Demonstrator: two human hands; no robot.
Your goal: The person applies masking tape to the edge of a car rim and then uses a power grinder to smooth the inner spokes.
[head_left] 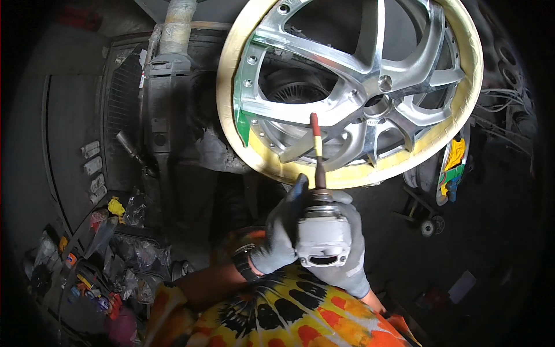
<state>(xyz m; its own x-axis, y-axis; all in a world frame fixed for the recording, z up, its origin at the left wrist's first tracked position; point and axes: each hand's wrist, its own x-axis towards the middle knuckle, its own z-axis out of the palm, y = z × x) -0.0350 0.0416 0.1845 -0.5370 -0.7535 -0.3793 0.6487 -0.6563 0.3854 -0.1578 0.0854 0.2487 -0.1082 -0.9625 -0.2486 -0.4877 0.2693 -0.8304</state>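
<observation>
A grey-white electric grinder (pixel 325 234) with a long dark shaft is gripped in both my hands. Its slim red bit (pixel 315 125), with a yellow band below, reaches over a bright spoke of the alloy wheel (pixel 341 110); whether it touches the metal I cannot tell. My left hand (pixel 277 234), in a grey glove, closes on the grinder's left side, the dark thumb tip up by the shaft. Around the right side wraps my right hand (pixel 352 260), gloved alike. Yellow masking tape (pixel 227 87) covers the wheel's rim, and green tape (pixel 241 124) its left inner edge.
A dark machine with a tape-wrapped post (pixel 176 34) stands left of and behind the wheel. Clutter and plastic bags (pixel 136 254) lie lower left. At right are another wheel (pixel 448 173) with coloured cloths, a small caster stand (pixel 426 225) and loose cables (pixel 503 101).
</observation>
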